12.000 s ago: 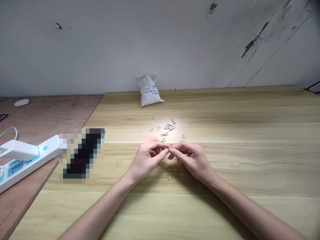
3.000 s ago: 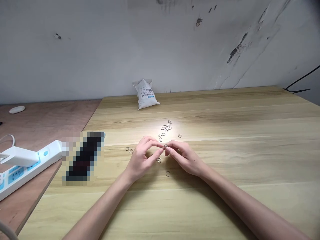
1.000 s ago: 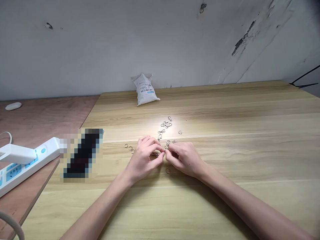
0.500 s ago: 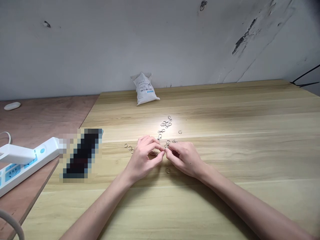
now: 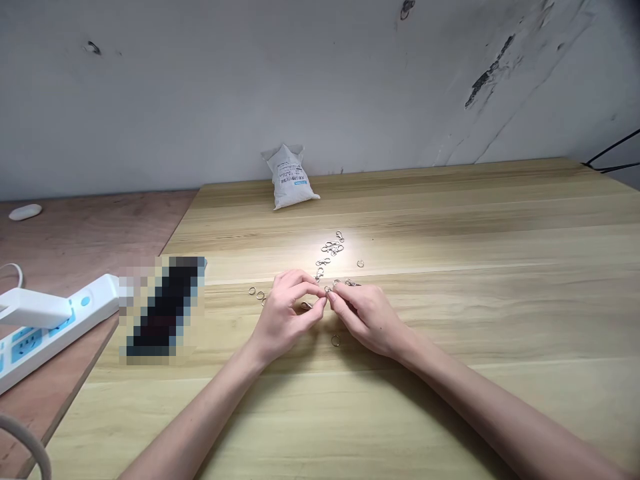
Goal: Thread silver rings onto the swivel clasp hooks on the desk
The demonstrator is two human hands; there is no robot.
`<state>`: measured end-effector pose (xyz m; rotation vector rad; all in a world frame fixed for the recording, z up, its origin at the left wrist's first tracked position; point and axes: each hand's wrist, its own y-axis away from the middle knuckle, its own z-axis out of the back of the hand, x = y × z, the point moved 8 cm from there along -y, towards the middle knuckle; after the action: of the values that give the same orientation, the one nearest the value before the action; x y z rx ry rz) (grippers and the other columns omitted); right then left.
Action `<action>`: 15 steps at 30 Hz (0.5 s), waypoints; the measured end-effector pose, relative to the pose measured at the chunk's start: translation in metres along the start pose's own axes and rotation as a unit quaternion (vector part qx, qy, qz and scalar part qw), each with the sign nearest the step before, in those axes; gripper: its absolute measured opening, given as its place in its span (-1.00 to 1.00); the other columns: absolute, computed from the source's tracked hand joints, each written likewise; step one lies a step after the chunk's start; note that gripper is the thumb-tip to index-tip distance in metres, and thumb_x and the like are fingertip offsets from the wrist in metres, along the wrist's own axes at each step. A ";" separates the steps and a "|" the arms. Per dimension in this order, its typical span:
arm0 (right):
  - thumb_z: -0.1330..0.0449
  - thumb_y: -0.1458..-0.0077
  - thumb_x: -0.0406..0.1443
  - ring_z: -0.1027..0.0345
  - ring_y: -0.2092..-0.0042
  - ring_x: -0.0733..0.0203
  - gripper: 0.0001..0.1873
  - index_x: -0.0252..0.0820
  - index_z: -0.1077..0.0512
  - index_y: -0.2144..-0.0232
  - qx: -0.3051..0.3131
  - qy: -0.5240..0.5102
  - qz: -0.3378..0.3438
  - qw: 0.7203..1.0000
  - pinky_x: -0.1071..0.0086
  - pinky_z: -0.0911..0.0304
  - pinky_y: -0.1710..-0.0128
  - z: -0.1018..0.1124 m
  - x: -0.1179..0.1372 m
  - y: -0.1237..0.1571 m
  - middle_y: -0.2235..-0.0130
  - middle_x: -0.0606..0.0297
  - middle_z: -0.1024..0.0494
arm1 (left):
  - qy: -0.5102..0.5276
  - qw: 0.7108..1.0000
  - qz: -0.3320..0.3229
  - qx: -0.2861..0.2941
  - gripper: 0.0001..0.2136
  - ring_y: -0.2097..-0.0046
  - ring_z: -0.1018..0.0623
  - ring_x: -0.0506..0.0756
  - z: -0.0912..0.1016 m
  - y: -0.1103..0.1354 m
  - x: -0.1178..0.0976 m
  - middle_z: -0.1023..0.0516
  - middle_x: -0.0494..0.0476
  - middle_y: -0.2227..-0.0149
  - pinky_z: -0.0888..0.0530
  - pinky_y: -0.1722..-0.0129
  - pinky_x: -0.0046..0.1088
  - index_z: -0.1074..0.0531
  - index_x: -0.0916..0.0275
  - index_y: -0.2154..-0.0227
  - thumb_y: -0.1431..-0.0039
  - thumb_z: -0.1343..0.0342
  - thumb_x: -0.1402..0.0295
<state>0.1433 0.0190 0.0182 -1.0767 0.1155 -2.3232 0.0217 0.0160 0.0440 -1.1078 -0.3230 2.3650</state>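
My left hand [image 5: 286,313] and my right hand [image 5: 367,315] meet fingertip to fingertip just above the light wooden table [image 5: 450,280]. Both pinch one small metal ring or clasp [image 5: 327,290] between thumb and forefinger. A single loose ring [image 5: 335,341] lies on the table below my right hand. A small heap of metal clasps and rings [image 5: 332,248] lies just beyond my fingers, with one ring [image 5: 360,264] off to its right. Two or three rings [image 5: 257,293] lie left of my left hand.
A small white bag [image 5: 290,177] stands at the table's back edge against the wall. At left, a white power strip [image 5: 47,323] with a plugged adapter lies across a reddish-brown table [image 5: 75,233]. Beside it is a blurred dark object [image 5: 163,307]. A white oval object [image 5: 24,212] lies far left.
My hands have lifted slightly off the table, still pinching the small metal piece together. Over the longer span, a few rings have appeared left of my left hand.
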 end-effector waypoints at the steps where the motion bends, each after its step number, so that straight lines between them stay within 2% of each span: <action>1: 0.09 -0.30 -0.29 0.06 0.57 0.40 -0.67 -0.17 -0.16 0.54 0.006 -0.008 0.001 1.000 0.43 0.14 0.52 -0.001 0.001 0.000 0.60 0.47 -0.12 | 0.003 1.000 0.003 -0.002 -0.95 0.22 -0.49 0.07 0.000 0.000 0.000 -0.52 0.03 0.32 -0.36 0.11 -0.30 -0.50 0.17 0.37 -0.16 -0.15 0.43; 9: 0.09 -0.34 -0.28 -0.09 0.53 0.37 -0.68 -0.20 -0.30 0.44 0.019 -0.037 0.021 0.999 0.46 0.00 0.49 -0.001 0.002 0.000 0.55 0.42 -0.28 | -0.013 1.000 0.019 -0.010 -0.94 0.19 -0.48 0.08 0.004 0.000 0.001 -0.51 0.01 0.32 -0.32 0.09 -0.29 -0.44 0.18 0.43 -0.14 -0.13 0.43; 12: 0.05 -0.34 -0.28 -0.11 0.52 0.37 -0.70 -0.21 -0.34 0.43 -0.012 -0.016 0.028 0.999 0.46 -0.03 0.48 0.004 -0.001 0.000 0.53 0.40 -0.33 | -0.031 0.999 0.029 -0.017 -0.95 0.16 -0.49 0.09 0.007 0.000 0.004 -0.52 0.01 0.30 -0.29 0.04 -0.27 -0.42 0.18 0.41 -0.15 -0.12 0.45; 15: 0.01 -0.33 -0.31 -0.13 0.52 0.38 -0.73 -0.23 -0.40 0.39 -0.063 0.049 0.070 0.994 0.44 -0.02 0.49 0.014 0.006 0.000 0.52 0.36 -0.39 | -0.054 0.998 0.034 -0.026 -0.94 0.15 -0.49 0.09 0.010 -0.001 0.006 -0.53 0.00 0.30 -0.27 0.01 -0.26 -0.40 0.19 0.42 -0.15 -0.11 0.46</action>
<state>0.1505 0.0178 0.0309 -0.9809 0.3673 -2.2656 0.0108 0.0198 0.0463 -1.0307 -0.3925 2.4958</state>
